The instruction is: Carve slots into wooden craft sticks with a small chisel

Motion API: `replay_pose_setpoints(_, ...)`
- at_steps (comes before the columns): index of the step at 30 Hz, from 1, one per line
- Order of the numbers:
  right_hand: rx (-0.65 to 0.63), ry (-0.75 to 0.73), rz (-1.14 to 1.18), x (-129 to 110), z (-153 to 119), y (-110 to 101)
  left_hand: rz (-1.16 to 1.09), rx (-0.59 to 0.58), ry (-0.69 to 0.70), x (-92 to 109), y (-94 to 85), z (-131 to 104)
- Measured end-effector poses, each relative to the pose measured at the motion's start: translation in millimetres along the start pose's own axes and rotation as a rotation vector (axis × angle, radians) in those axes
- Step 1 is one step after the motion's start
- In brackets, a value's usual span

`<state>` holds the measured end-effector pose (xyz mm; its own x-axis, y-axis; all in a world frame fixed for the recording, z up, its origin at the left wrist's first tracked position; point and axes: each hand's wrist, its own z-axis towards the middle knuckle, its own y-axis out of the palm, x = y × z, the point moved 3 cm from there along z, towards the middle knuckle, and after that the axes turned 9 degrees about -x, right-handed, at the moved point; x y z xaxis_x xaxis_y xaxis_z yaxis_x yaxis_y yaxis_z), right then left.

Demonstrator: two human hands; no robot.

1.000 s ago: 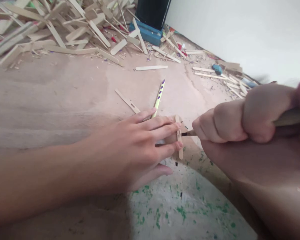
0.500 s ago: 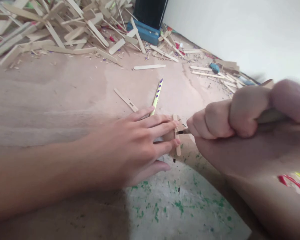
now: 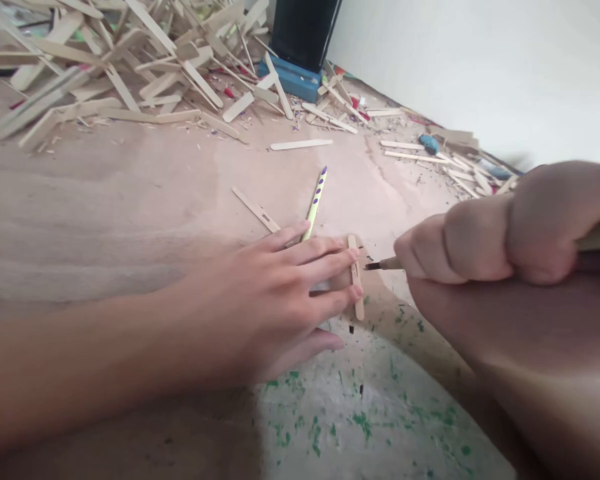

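Note:
Flat on the table with its fingers spread, my left hand (image 3: 285, 287) presses two fingertips on a small wooden stick (image 3: 356, 277), which has a short slot or mark near its middle. My right hand (image 3: 500, 247) is closed round a thin tool (image 3: 391, 264) whose dark tip points at the stick from the right, a small gap away. Beyond my left fingers lie a yellow-green pencil with purple dots (image 3: 316, 203) and another stick with a slot (image 3: 257, 210).
A large heap of wooden sticks (image 3: 150, 60) fills the back left. Behind it stands a black object on a blue base (image 3: 300, 77). More sticks and a blue lump (image 3: 429, 143) lie along the white wall. Green marks dot a pale area (image 3: 360, 427) in front.
My right hand has drawn back to the right, and the tool tip has come off the stick. My left hand stays on the stick. The view has shifted slightly.

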<state>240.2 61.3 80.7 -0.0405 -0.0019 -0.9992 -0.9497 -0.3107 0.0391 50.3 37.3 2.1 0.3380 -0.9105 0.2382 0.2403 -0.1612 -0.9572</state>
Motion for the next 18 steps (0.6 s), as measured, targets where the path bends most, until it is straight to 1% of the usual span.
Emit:
replay_pose_setpoints(2, -0.011, 0.100, -0.043, 0, 7, 0, 0.000, -0.010, -0.002, 0, -0.7, 0)
replay_pose_setpoints(3, -0.042, 0.126, -0.066, 1, 9, -2, -0.001, -0.015, -0.004, 0, -1.1, 1)
replay_pose_setpoints(4, -0.063, 0.121, -0.063, 2, 10, -6, -0.002, -0.020, -0.004, 0, -1.3, 1)
replay_pose_setpoints(5, -0.157, 0.125, -0.079, 4, 11, -8, -0.005, -0.024, -0.002, 0, -1.3, 1)
replay_pose_setpoints(6, -0.212, 0.086, -0.083, 5, 10, -12, -0.007, -0.025, 0.000, 0, -1.2, 1)
replay_pose_setpoints(8, -0.272, 0.056, -0.090, 9, 8, -18, -0.011, -0.025, 0.000, 0, -0.7, 1)
replay_pose_setpoints(10, -0.259, 0.024, -0.069, 10, 8, -18, -0.015, -0.027, -0.008, -1, -0.1, 1)
replay_pose_setpoints(13, -0.207, 0.038, -0.053, 8, 12, -7, -0.012, -0.031, -0.009, -1, 0.1, 1)
replay_pose_setpoints(16, -0.227, 0.091, -0.079, 5, 16, 6, -0.010, -0.025, -0.004, -2, -0.5, 1)
replay_pose_setpoints(18, -0.235, 0.039, -0.058, 1, 17, 11, -0.013, -0.021, -0.004, -2, -0.9, 0)
